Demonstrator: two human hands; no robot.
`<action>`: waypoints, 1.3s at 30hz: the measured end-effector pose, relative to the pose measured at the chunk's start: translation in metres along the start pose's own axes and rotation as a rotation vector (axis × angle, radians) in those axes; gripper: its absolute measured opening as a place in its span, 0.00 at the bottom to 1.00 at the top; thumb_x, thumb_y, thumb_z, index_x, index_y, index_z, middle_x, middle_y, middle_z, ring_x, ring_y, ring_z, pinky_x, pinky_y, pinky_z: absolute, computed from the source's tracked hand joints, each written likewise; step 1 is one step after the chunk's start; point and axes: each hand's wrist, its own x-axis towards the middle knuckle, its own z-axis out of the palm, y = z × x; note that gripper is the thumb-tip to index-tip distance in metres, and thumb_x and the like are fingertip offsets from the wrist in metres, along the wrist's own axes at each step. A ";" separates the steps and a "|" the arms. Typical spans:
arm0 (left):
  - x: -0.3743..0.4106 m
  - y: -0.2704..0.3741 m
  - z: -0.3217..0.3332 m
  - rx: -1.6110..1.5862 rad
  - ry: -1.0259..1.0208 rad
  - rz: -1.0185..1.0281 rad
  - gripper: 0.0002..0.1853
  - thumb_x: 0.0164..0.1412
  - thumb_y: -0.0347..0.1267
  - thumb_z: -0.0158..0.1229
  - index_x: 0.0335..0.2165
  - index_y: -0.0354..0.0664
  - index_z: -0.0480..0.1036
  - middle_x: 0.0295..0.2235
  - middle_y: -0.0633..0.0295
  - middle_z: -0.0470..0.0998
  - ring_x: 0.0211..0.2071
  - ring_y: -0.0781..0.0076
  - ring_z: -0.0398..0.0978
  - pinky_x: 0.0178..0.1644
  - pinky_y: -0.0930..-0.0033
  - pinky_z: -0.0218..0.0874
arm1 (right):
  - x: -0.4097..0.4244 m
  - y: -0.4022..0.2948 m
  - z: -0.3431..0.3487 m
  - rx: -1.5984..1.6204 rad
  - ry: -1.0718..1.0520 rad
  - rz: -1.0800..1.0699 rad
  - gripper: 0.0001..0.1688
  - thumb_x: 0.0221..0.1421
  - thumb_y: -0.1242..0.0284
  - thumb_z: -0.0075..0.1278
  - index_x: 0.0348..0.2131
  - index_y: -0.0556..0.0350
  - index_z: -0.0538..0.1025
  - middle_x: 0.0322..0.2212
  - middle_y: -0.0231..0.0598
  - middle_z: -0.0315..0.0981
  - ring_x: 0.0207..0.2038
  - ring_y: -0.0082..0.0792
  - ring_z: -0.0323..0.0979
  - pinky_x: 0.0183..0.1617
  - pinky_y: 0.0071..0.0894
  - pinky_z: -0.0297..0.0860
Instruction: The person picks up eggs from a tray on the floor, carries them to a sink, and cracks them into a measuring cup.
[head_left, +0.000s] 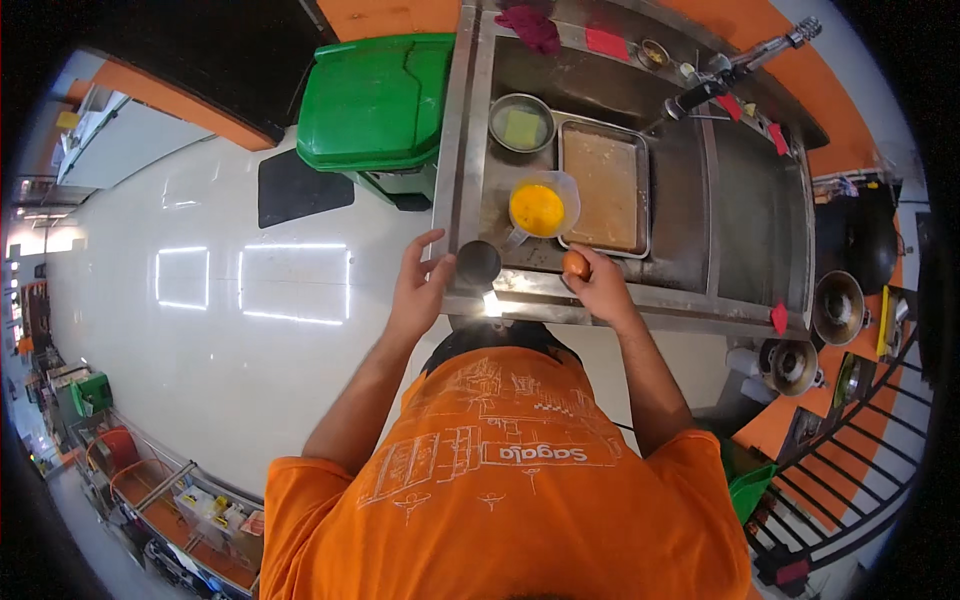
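Note:
My right hand (606, 289) holds a brown egg (575, 263) between thumb and fingers, above the front edge of the steel sink counter (682, 298). My left hand (420, 285) has its fingers apart and is empty, at the counter's left edge. Close to its thumb is a dark round thing (478, 262); whether it is a bowl or an opening I cannot tell. Beyond the hands stands a translucent plastic measuring jug (571, 196), its handle towards me, containing yellow liquid egg (537, 211). To its right lies a rectangular metal tray (643, 187) with a brownish, wet-looking bottom.
A round metal bowl (551, 127) with a green sponge (521, 128) sits behind the jug. The faucet (697, 96) reaches over the basin from the back right. A green lidded bin (375, 105) adjoins the counter's left side. Dark red cloth (531, 28) lies on the back ledge.

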 end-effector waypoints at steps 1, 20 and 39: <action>0.000 -0.001 -0.001 0.068 -0.020 0.053 0.23 0.60 0.30 0.52 0.54 0.44 0.59 0.41 0.57 0.72 0.38 0.74 0.71 0.39 0.74 0.63 | 0.003 -0.004 -0.001 0.260 -0.087 0.109 0.30 0.51 0.71 0.52 0.54 0.54 0.65 0.37 0.48 0.70 0.37 0.41 0.71 0.41 0.35 0.68; 0.011 0.020 0.007 0.322 -0.192 0.182 0.23 0.56 0.34 0.57 0.49 0.36 0.65 0.42 0.52 0.75 0.42 0.69 0.73 0.46 0.68 0.64 | 0.039 -0.086 0.050 0.718 -0.291 -0.024 0.28 0.50 0.73 0.53 0.51 0.58 0.66 0.36 0.40 0.74 0.33 0.28 0.72 0.34 0.26 0.69; 0.023 0.003 0.004 0.816 -0.143 0.489 0.25 0.47 0.35 0.58 0.44 0.38 0.66 0.35 0.46 0.73 0.37 0.45 0.72 0.41 0.53 0.64 | 0.030 -0.097 0.062 0.041 0.078 -0.481 0.28 0.43 0.77 0.54 0.48 0.61 0.69 0.32 0.49 0.73 0.28 0.36 0.74 0.35 0.29 0.70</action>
